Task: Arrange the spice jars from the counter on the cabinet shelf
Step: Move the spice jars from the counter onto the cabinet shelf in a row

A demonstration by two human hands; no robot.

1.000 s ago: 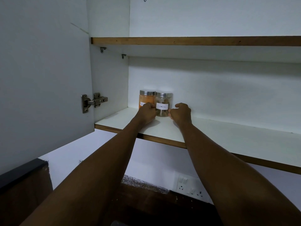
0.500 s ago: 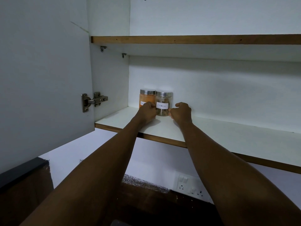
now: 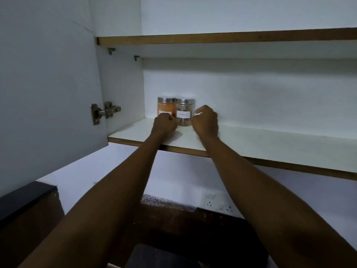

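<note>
Head view: white cabinet interior, open door with metal hinge (image 3: 105,113) at left. White lower shelf with brown wood edge (image 3: 251,144) carries two glass jars near left back corner, upright, touching side by side. Orange-powder jar with silver lid (image 3: 165,107) nearest side wall; clear jar of brown pieces with silver lid and white label (image 3: 184,113) to its right. Left hand (image 3: 164,123) fingers curled tight, in front of orange jar; contact unclear. Right hand (image 3: 205,121) fingers loosely curled, just beside clear jar, grip cannot be told. Wall socket (image 3: 214,202) below shelf.
</note>
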